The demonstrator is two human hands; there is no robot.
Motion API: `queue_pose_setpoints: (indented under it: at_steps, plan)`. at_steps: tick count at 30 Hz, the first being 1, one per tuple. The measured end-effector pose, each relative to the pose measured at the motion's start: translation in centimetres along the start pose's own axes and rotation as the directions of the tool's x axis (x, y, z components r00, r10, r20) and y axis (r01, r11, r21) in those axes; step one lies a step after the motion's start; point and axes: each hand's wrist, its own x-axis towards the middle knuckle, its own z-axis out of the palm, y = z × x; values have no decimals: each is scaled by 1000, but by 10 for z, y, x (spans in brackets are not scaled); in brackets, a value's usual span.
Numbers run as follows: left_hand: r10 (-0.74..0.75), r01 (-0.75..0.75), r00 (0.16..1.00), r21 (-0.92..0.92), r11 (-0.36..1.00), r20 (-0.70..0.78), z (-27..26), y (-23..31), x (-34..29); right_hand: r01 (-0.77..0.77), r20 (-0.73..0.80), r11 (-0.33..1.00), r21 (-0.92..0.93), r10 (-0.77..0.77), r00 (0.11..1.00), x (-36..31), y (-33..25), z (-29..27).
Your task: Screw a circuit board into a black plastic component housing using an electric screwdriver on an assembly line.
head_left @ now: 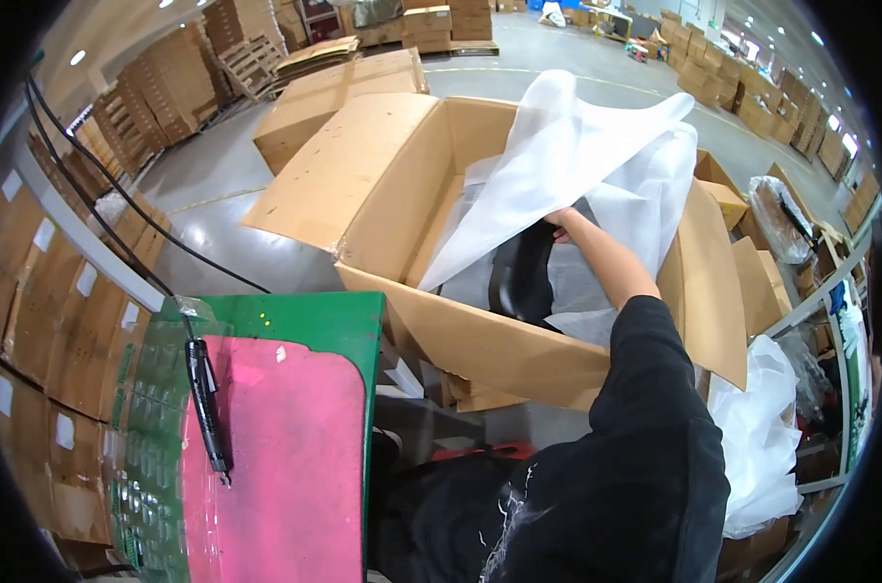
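Note:
My right hand (561, 223) reaches down into an open cardboard box (499, 340). Its fingers are partly hidden and curl at the upper end of a glossy black curved part (524, 277), which they appear to grip. The edge of a white foam sheet (567, 146) touches the same spot, draping over the hand's far side and rising above the box. More greyish-white wrapping (579, 291) lies inside, under and beside the black part. My left hand is out of sight.
To the left stands a green table (334, 309) with a pink mat (286, 437) and a black power screwdriver (206, 403) on its cable. A closed carton (344, 92) sits beyond the box. White foam wrap (757, 437) hangs at the right, near a metal frame.

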Motion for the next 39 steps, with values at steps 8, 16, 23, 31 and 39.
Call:
queue_pose_setpoints:
  at_steps: [8,16,23,31,39]
  plan:
    - [-56,56,997,5,998,57,-21,-22,-38,98,-35,966,238,-92,995,18,-50,-4]
    - [-176,156,978,175,972,108,-39,-1,-67,233,-77,882,410,-221,972,-39,-84,-20]
    - [-66,62,997,-102,993,-39,-7,-27,-45,218,-110,831,512,-188,976,23,-101,-83]
    - [188,-160,982,-435,886,22,32,28,-18,321,35,888,329,-352,935,-27,-285,-172]
    - [398,-262,899,-503,823,182,32,51,-2,272,43,922,274,-295,955,-42,-294,-144]
